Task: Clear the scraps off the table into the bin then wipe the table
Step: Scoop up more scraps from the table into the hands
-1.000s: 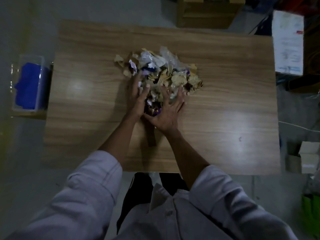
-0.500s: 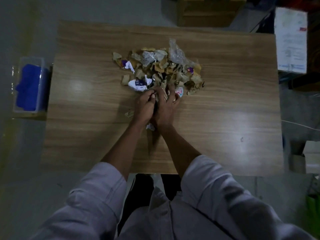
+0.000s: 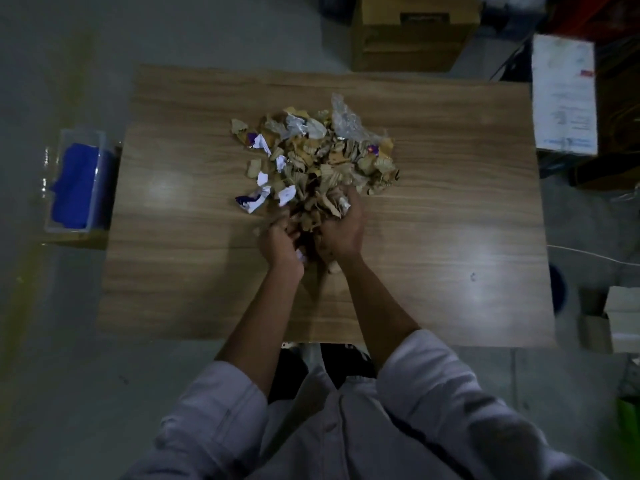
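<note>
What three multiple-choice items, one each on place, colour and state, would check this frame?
1. Where is the clear container with blue contents, relative to the table?
A. On it
B. Off its left side
C. Beyond its far edge

2. What colour is the table top?
A. White
B. Brown wood grain
C. Black

3. What are the left hand and right hand doing?
A. Resting flat on bare wood
B. Wiping with a cloth
C. Gripping scraps at the pile's near edge

Key:
1 B, it stands beside the left edge, clear of the top.
2 B, brown grain lines run across it.
3 C, the fingers of both curl round pieces.
</note>
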`<control>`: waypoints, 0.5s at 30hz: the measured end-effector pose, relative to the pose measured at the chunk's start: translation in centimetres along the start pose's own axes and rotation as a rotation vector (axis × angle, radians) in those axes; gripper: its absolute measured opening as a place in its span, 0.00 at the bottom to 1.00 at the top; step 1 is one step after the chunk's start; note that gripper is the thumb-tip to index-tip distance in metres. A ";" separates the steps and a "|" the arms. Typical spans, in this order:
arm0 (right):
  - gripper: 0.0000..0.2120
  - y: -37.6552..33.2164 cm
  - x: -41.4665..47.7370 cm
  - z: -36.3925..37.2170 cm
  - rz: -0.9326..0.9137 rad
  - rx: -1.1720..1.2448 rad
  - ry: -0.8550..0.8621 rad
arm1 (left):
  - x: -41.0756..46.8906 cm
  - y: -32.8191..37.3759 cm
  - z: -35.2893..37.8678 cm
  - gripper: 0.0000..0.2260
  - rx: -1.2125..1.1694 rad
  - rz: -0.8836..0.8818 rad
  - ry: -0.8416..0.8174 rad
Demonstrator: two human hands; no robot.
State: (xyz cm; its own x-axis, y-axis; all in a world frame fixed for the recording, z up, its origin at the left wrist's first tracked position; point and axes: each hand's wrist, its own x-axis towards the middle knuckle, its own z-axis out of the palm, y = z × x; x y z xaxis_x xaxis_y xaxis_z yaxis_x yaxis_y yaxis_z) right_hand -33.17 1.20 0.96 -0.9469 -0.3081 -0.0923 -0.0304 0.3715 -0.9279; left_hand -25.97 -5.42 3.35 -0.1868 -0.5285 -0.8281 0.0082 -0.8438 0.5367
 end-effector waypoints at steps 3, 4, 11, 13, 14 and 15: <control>0.22 -2.0 -2.0 -1.4 0.120 0.237 -0.036 | -1.5 0.3 0.0 0.13 -0.139 -0.088 -0.123; 0.21 -2.5 -2.8 -1.8 0.120 0.313 -0.050 | -1.8 0.6 0.1 0.15 -0.172 -0.079 -0.178; 0.16 -5.6 -7.0 -1.9 0.471 0.664 -0.101 | -2.9 2.7 0.8 0.28 -0.150 -0.054 -0.418; 0.12 -6.3 -6.4 -2.2 0.544 0.741 -0.105 | -3.9 3.3 1.2 0.26 -0.082 -0.041 -0.482; 0.10 -6.6 -6.1 -2.5 0.556 0.759 -0.103 | -4.5 3.6 1.4 0.25 -0.028 -0.003 -0.508; 0.10 -7.0 -5.8 -2.8 0.566 0.769 -0.102 | -5.0 3.8 1.6 0.23 0.030 0.047 -0.537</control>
State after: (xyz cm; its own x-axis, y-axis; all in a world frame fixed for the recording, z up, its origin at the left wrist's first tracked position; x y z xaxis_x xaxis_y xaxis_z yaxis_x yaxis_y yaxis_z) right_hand -28.38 2.78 8.98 -0.7233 -0.3473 -0.5968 0.6755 -0.1765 -0.7160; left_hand -26.59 -5.82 9.72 -0.6628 -0.4371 -0.6079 0.0020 -0.8130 0.5823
